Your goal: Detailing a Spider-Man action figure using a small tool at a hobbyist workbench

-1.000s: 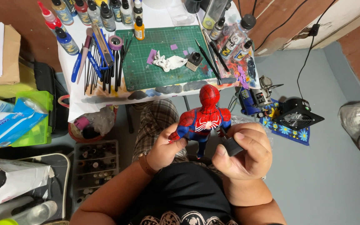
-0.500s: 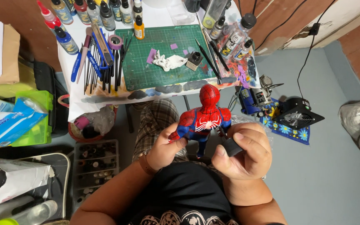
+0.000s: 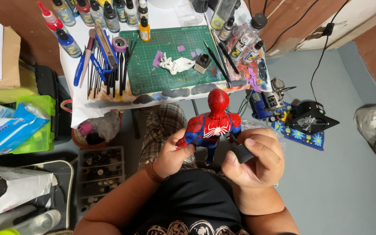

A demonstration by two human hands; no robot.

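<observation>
Item: small white table [image 3: 170, 99] carrying a green cutting mat [image 3: 170, 56], brushes [image 3: 109, 76] and paint bottles [image 3: 109, 11], stood beyond the grip over grey floor [image 3: 349, 174]. Red-and-blue figure [image 3: 212, 126] was upright above the lap, head toward the table, left hand [image 3: 170, 156] clamped on its arm, right hand [image 3: 255, 159] closed round a dark block [image 3: 242, 152]. Open floor lay right of the grip; bins crowded its left.

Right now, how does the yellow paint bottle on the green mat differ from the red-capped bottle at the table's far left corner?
The yellow paint bottle stands on the green cutting mat; the red-capped bottle stands off it, on the white table cover. The yellow paint bottle has a yellow body and a white tip; the red-capped bottle shows red at both cap and body. The yellow one stands apart; the red-capped one sits in the row. Both are small, upright dropper-style bottles, far from both hands.
</observation>
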